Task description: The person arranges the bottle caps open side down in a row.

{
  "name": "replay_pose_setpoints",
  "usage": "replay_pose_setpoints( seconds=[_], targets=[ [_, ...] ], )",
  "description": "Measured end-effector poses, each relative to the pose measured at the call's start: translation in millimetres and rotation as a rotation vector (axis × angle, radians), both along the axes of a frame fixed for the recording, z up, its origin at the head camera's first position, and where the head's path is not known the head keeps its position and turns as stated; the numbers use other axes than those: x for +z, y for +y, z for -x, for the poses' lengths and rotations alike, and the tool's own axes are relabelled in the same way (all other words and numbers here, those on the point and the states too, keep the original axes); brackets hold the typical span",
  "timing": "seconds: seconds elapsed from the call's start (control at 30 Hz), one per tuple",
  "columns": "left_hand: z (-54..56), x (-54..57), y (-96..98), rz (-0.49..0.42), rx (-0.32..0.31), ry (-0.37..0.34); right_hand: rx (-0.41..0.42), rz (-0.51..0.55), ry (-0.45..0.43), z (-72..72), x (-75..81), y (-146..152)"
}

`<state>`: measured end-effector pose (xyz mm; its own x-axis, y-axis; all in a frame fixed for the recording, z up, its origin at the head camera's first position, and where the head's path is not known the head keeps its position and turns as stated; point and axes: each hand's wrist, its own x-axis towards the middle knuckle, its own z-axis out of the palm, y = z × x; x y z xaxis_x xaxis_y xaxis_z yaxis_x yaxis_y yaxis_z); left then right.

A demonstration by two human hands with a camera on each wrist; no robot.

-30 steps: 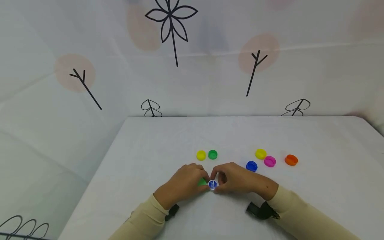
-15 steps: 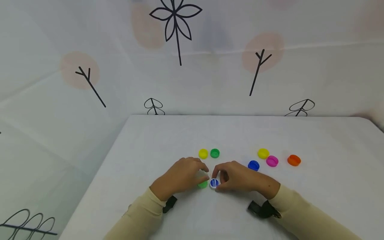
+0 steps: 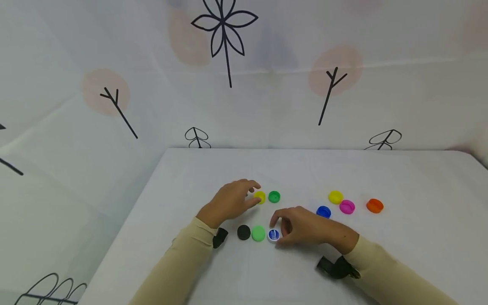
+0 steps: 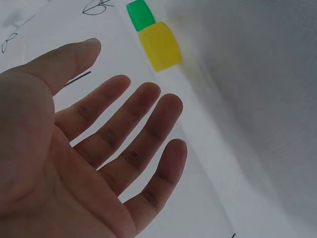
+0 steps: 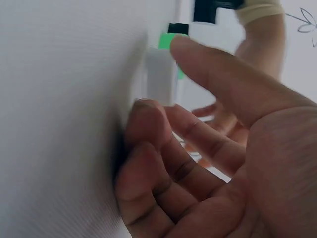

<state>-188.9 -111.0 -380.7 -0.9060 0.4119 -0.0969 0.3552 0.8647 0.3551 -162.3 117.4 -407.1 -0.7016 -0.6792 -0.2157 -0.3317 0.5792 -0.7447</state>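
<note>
A row of bottle caps lies in front of the person: a black cap point(image 3: 244, 232), a light green cap point(image 3: 258, 233) and a white cap with a blue printed top point(image 3: 273, 235). My right hand point(image 3: 303, 226) has thumb and forefinger at opposite sides of the white cap, pinching it at the table; its white side point(image 5: 161, 74) shows between those fingertips in the right wrist view. Farther back, my left hand point(image 3: 230, 201) reaches over a yellow cap point(image 3: 260, 197) with fingers spread and an empty palm. The yellow cap point(image 4: 160, 46) sits beyond the fingertips in the left wrist view.
A darker green cap point(image 3: 274, 196) lies right of the yellow one. Over to the right are a blue cap point(image 3: 323, 212), another yellow cap point(image 3: 336, 197), a pink cap point(image 3: 347, 206) and an orange cap point(image 3: 375, 206). A patterned cloth point(image 3: 267, 106) hangs behind the white table point(image 3: 419, 237).
My left hand has let go beside the light green cap and moved away to the back yellow cap, uncovering the black cap. My right hand stays at the white cap.
</note>
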Motion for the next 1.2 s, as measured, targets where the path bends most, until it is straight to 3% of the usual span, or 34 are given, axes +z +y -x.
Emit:
replay_pose_setpoints(
  seconds=[0.3, 0.63, 1.2],
  targets=[
    [5.9, -11.8, -3.6, -0.055, 0.037, -0.083, -0.153, 0.058, 0.148, 17.6, 7.5, -7.2],
    [9.0, -19.8, -5.4, -0.055, 0.016, -0.075, -0.224, 0.020, 0.025, 39.8, 5.8, -25.4],
    [12.3, -18.4, -4.0, -0.027, 0.013, -0.046, -0.263, -0.041, 0.021, 39.2, -0.4, -32.5]
  ],
)
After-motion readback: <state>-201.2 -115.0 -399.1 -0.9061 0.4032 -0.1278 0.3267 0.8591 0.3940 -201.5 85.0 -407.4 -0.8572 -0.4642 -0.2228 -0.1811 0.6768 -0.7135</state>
